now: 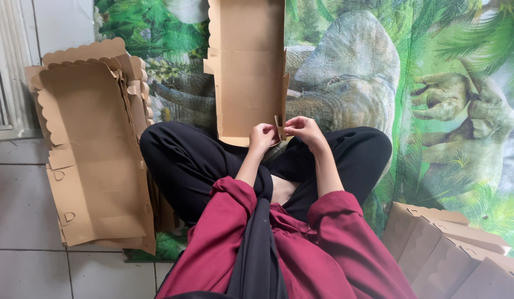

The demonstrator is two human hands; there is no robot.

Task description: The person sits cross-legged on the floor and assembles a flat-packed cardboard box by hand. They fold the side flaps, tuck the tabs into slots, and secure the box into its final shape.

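Grey tiled floor point(24, 221) at left, dinosaur-print mat point(434, 111) across centre and right. Flat cardboard stack point(96, 160) at left, unfolded cardboard box point(248, 72) top centre, folded boxes point(456, 254) lower right.

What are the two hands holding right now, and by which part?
Both hands, left hand and right hand, pinch the flat cardboard box blank at its near corner, around a small upright tab.

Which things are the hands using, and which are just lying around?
In use:
- left hand and right hand, both pinching the corner tab
- flat cardboard box blank

Lying about:
- stack of flat box blanks
- folded boxes
- dinosaur mat
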